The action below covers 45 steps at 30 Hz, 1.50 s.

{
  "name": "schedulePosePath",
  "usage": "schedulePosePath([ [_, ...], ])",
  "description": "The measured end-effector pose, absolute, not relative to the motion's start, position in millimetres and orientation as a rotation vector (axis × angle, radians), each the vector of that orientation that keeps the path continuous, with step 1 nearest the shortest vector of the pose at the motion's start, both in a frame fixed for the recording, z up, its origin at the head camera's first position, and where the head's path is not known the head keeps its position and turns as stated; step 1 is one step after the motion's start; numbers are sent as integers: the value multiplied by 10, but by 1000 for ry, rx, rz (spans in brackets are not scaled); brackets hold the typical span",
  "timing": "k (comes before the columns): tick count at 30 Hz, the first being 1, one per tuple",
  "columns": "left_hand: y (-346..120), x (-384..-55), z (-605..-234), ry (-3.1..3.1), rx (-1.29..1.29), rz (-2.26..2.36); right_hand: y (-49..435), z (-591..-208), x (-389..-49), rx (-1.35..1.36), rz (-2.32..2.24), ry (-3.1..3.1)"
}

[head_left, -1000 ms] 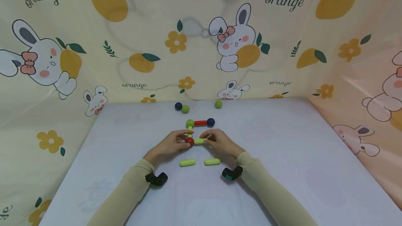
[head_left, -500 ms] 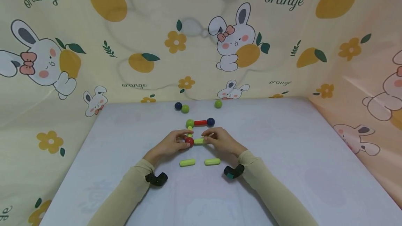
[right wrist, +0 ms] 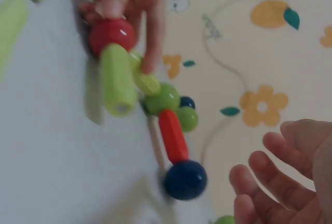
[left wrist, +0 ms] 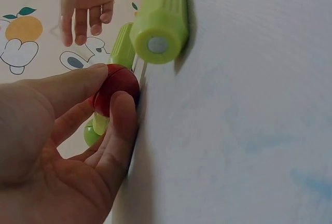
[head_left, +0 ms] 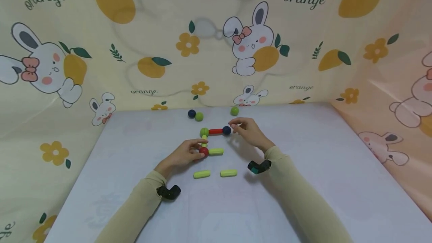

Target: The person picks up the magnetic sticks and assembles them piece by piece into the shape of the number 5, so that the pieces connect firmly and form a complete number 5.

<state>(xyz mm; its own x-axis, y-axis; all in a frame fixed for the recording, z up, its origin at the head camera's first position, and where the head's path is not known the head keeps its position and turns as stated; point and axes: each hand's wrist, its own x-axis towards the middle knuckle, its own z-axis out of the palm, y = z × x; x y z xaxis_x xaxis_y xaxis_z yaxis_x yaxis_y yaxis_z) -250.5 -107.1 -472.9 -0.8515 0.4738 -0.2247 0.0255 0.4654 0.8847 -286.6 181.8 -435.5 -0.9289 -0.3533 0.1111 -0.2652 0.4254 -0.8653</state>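
My left hand [head_left: 183, 155] pinches a red ball [head_left: 204, 152] between thumb and fingers. From that ball a yellow-green rod [head_left: 216, 151] sticks out to the right; its free end with a pale grey disc faces the right wrist camera. A second yellow-green rod [right wrist: 146, 81] links the red ball to a green ball [head_left: 204, 132] farther back. Joined to the green ball is a red rod [head_left: 215, 131], with a dark blue ball [head_left: 226, 130] at its right end. My right hand [head_left: 249, 133] hovers right of this blue ball, fingers loosely bent, holding nothing.
Two loose yellow-green rods, one on the left [head_left: 201, 174] and one on the right [head_left: 228, 173], lie in front of the joined pieces. At the table's back are a blue ball [head_left: 191, 114] beside a green ball [head_left: 199, 116], and a separate green ball [head_left: 234, 111]. A printed cloth [head_left: 290, 48] hangs behind.
My right hand has left the yellow-green rod by the red ball and moved back and to the right, up beside the dark blue ball. The left hand stays on the red ball.
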Motion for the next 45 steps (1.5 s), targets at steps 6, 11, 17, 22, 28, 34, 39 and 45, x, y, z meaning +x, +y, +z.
schedulePosePath([
  [6,-1080,-2519,-4751,2261,435,1373,1950,-4288,-3135,-448,-1608,2636],
  [11,-1073,-2517,-4778,2250,402,1379,2027,-4325,-3344,-344,-1578,2684],
  [17,-1049,-2507,-4754,2265,370,1372,2031,-4461,-3541,-301,-1593,2702],
  [22,-1037,-2511,-4724,2270,364,1365,1984,-4574,-3675,-240,-1490,2687],
  [28,-1057,-2519,-4745,2269,353,1372,1905,-4648,-3792,-432,-1154,2789],
  [34,-1059,-2506,-4775,2264,364,1372,1889,-4762,-3782,-451,-1030,2848],
  [39,-1059,-2502,-4763,2271,364,1372,1946,-4794,-3662,-396,-1096,2860],
  [45,-1063,-2512,-4765,2273,376,1367,2041,-4740,-3486,-372,-1217,2811],
])
